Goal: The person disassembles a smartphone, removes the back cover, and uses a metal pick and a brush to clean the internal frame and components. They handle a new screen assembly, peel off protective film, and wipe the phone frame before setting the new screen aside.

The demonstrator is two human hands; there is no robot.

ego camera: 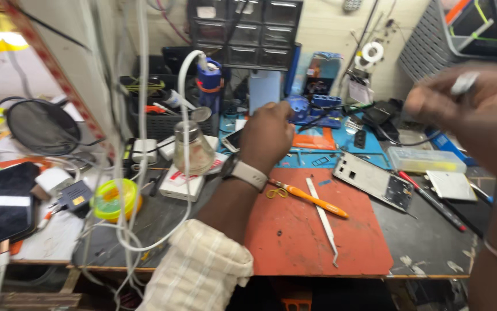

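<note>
Pinched in the raised, blurred right hand [479, 115] is a small silvery piece [464, 83]; left hand [267, 135] reaches forward toward a blue round tool [298, 107], its grasp hidden.

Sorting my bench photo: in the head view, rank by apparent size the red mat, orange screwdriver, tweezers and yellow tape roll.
1. Red mat
2. Orange screwdriver and tweezers: similar length, too close to rank
3. Yellow tape roll

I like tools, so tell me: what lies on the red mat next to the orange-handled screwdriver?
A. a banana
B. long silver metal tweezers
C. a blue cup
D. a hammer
B: long silver metal tweezers lie on the red mat just right of the orange-handled screwdriver, below the left hand.
</note>
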